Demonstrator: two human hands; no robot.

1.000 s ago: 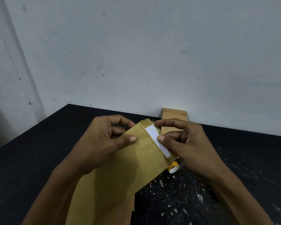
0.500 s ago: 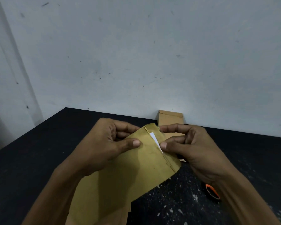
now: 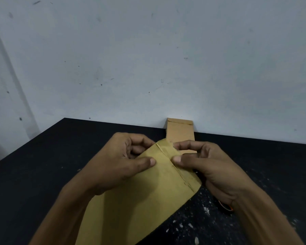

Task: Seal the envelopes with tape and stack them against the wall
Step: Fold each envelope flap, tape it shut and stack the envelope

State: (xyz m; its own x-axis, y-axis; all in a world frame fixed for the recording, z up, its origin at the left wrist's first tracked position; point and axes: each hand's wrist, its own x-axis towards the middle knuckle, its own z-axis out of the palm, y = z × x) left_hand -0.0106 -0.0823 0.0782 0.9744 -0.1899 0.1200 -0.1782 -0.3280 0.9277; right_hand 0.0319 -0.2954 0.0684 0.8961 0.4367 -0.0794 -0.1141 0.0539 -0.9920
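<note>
I see the white strip gone under the now-folded flap of the brown envelope [image 3: 145, 195], pinched by left hand [image 3: 120, 161] and right hand [image 3: 207, 167] over the desk [image 3: 42, 165], a finished envelope [image 3: 181, 135] at twelve o'clock against the wall [image 3: 148, 59], so stacking looks next.

The white strip seen earlier under the flap of the envelope [image 3: 148, 197] is now covered. The right hand [image 3: 204, 167] thumb has pressed the flap flat.
</note>
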